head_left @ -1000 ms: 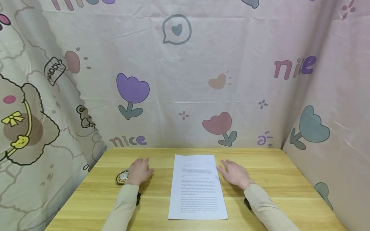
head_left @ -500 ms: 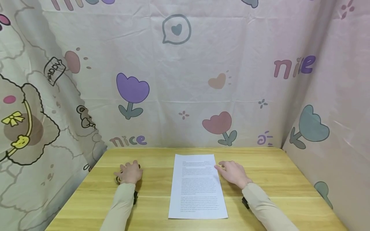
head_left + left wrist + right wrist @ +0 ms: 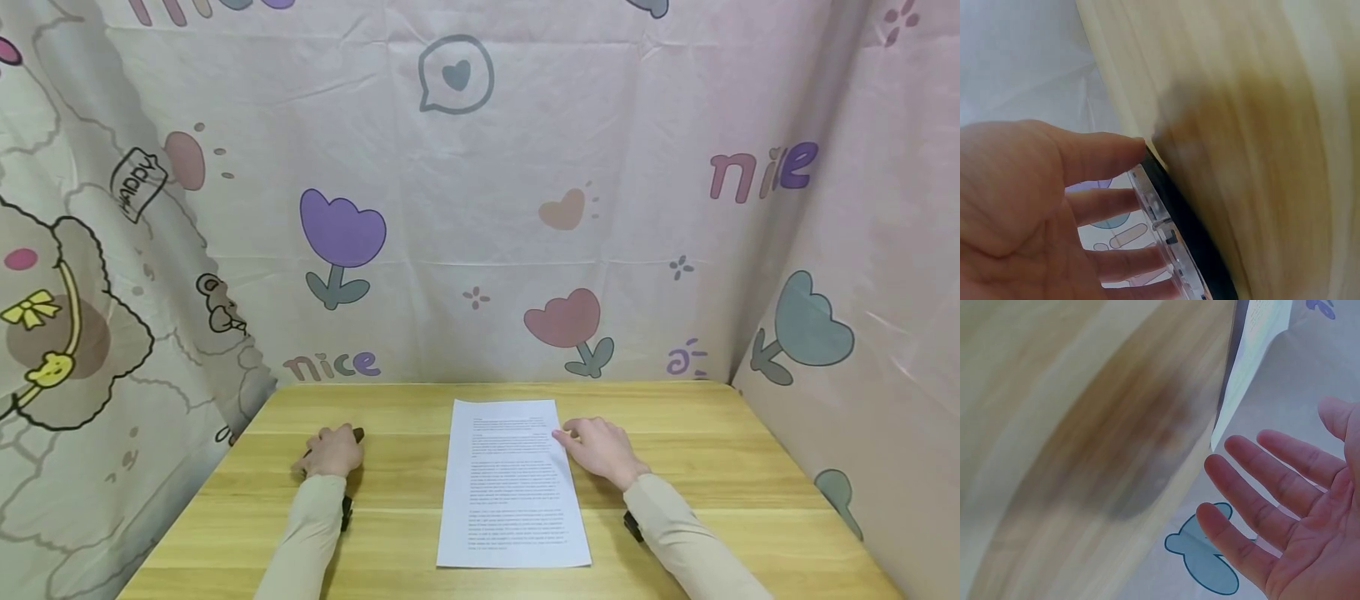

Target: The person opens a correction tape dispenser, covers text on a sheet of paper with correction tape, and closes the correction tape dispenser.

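At the left of the table, my left hand (image 3: 333, 452) grips a small round dial-faced thing with a clear case and black underside (image 3: 1175, 225). In the left wrist view its thumb presses the top edge while the fingers reach behind the clear side. A dark end of it shows beside the hand in the head view; the face is hidden under the palm. My right hand (image 3: 602, 450) is held with relaxed, spread fingers beside a printed sheet of paper (image 3: 510, 483), its thumb tip overlapping the sheet's right edge in the head view.
The sheet lies flat in the middle of the light wooden table (image 3: 397, 533). A patterned cloth (image 3: 480, 167) with tulips and lettering hangs behind the table and along both sides. A dark band sits on each wrist.
My left hand has moved left over the round dial-faced thing and closed its fingers on it. The right hand has shifted slightly left toward the paper. The paper has stayed put.
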`<move>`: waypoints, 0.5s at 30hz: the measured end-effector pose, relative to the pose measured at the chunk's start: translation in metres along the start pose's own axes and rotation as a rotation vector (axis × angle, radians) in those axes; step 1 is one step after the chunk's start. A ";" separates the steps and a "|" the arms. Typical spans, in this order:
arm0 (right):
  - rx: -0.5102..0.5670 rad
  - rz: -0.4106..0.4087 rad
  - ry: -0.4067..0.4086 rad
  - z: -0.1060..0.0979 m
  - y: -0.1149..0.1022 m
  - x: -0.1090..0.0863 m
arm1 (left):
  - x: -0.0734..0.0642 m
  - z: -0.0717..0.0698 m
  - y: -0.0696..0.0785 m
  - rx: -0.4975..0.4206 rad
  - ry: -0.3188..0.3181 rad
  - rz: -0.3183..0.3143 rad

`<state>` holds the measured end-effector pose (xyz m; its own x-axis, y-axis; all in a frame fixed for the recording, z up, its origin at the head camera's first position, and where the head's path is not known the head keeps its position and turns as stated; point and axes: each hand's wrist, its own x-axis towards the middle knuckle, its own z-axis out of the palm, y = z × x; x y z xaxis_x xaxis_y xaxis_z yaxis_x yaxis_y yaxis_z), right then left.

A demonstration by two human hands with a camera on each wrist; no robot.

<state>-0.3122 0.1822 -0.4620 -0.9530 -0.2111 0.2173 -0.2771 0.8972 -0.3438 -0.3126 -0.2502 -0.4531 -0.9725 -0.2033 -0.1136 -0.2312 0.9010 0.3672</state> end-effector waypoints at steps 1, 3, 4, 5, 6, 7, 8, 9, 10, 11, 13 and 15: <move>0.001 -0.001 -0.003 0.000 0.000 0.000 | 0.000 0.000 0.000 -0.001 0.000 -0.001; 0.001 0.000 -0.007 0.001 -0.001 -0.001 | -0.001 0.001 0.000 0.005 0.001 0.000; 0.002 0.001 -0.008 0.001 -0.001 -0.001 | 0.000 0.001 -0.001 0.008 0.000 0.002; 0.002 0.002 -0.009 0.001 -0.001 -0.001 | 0.000 0.001 -0.001 0.010 -0.002 0.004; 0.002 0.002 -0.010 0.001 -0.001 -0.001 | 0.000 0.002 -0.001 0.014 -0.004 0.006; 0.002 0.000 -0.010 0.001 -0.001 -0.001 | 0.000 0.002 -0.001 0.015 -0.004 0.008; 0.002 -0.001 -0.009 0.002 -0.001 -0.001 | 0.000 0.001 -0.001 0.018 -0.006 0.009; 0.002 -0.003 -0.008 0.002 -0.001 -0.001 | -0.001 0.001 -0.001 0.020 -0.007 0.011; 0.002 -0.004 -0.008 0.002 -0.001 -0.001 | -0.001 0.001 -0.001 0.023 -0.009 0.012; 0.000 -0.008 -0.008 0.002 -0.001 -0.001 | -0.001 0.001 -0.001 0.022 -0.007 0.013; 0.001 -0.014 -0.009 0.002 -0.002 0.000 | 0.000 0.000 -0.001 0.022 -0.004 0.013; 0.000 -0.019 -0.008 0.002 -0.004 0.000 | 0.000 0.001 0.000 0.020 0.006 0.011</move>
<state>-0.3118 0.1780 -0.4628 -0.9486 -0.2308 0.2165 -0.2948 0.8933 -0.3393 -0.3130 -0.2496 -0.4542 -0.9752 -0.1950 -0.1044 -0.2195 0.9106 0.3503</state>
